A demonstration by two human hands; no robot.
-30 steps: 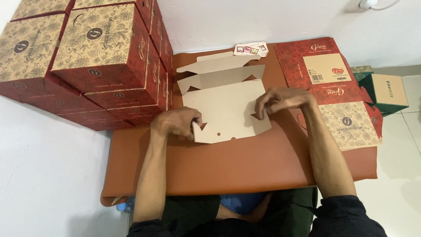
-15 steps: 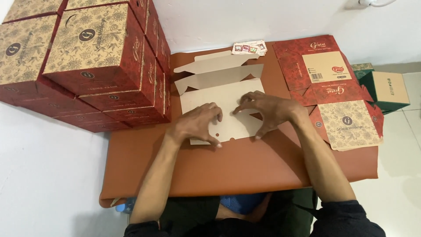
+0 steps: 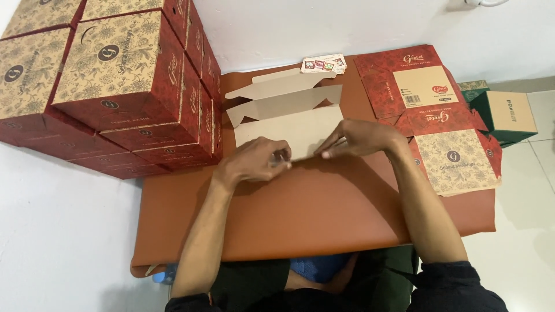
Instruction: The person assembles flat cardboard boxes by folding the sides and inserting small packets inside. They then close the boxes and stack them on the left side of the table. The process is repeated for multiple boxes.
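On the brown mat [image 3: 312, 214] a flat, unprinted-side-up carton blank [image 3: 289, 112] lies just in front of the person, and both hands work its near edge. The left hand [image 3: 254, 160] is curled with its fingers pressed down on the near-left part of the blank, and the right hand [image 3: 355, 138] bends over the near-right part, fingertips pinching or pushing the same edge inward; from this angle it is hard to tell whether either hand truly grips the card or only presses it flat, so the hold is best read as a fold being creased. The far flaps of the blank stand partly raised toward the wall, while the near panel looks only just turned over, so this box seems to be at an early fold, with sides, ends and closing yet to be formed. Left of the blank, touching the mat's edge, a stack of finished red and tan boxes [image 3: 115, 81] stands several high, which suggests a good share of the work is done. Right of the blank lies a pile of printed flat blanks [image 3: 430, 110], red and tan, still unfolded. Beyond the blank, near the wall, rests a small stack of cards [image 3: 324, 63], and farther right of the flat pile a green box [image 3: 506, 115] sits on the floor.
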